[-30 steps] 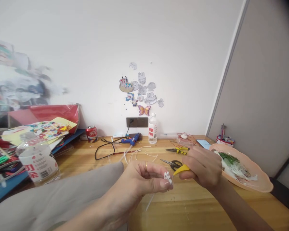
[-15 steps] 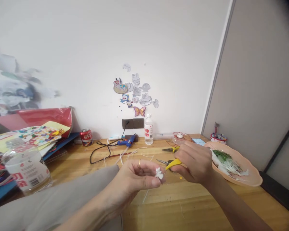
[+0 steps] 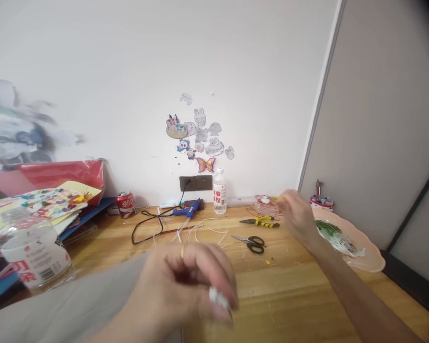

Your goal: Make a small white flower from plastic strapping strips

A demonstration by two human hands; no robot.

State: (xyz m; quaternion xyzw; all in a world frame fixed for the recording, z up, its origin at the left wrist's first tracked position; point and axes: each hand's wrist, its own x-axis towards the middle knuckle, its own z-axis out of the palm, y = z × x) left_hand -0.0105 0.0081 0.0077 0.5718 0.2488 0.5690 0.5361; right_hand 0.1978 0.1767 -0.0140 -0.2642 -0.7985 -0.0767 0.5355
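Observation:
A small white piece (image 3: 219, 298), blurred by motion, is pinched between the thumb and fingers of my left hand (image 3: 196, 286), low in the middle of the view. My right hand (image 3: 298, 214) reaches to the back right of the table, closed on a yellow-handled tool (image 3: 277, 198). The tool's tip is beside a small clear container (image 3: 266, 206) with red cord and a white piece on top. Nearer me lie yellow-black pliers (image 3: 260, 222) and black-handled scissors (image 3: 252, 244).
A pink tray (image 3: 373, 255) with green and white strands is at the right. Behind stand a water bottle (image 3: 219, 193), a blue glue gun (image 3: 190, 209) with its cable, and a red can (image 3: 126, 205). A large bottle (image 3: 35, 257) and papers are at the left.
My right hand has moved away from the white piece to the back of the table with the yellow tool. My left hand has come lower and nearer, still pinching the white piece.

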